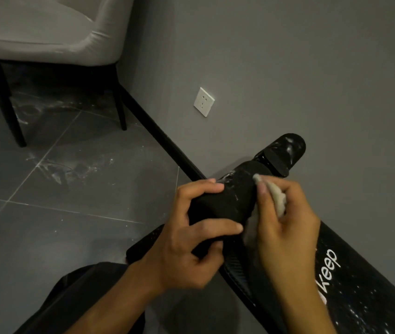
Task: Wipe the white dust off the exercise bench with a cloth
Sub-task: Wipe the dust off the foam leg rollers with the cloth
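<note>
Our left hand (186, 244) grips the roller (230, 196), our right hand (288, 232) pinches the cloth (277, 197); dust (290, 145) beyond them lies unwiped.

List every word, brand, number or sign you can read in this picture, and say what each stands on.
"Keep": white lettering on the black pad of the exercise bench, running along its length.
A white mark next to that word on the same pad is partly hidden and cannot be read.
The wall socket shows no legible lettering.
No numbers or other signs are visible.
</note>
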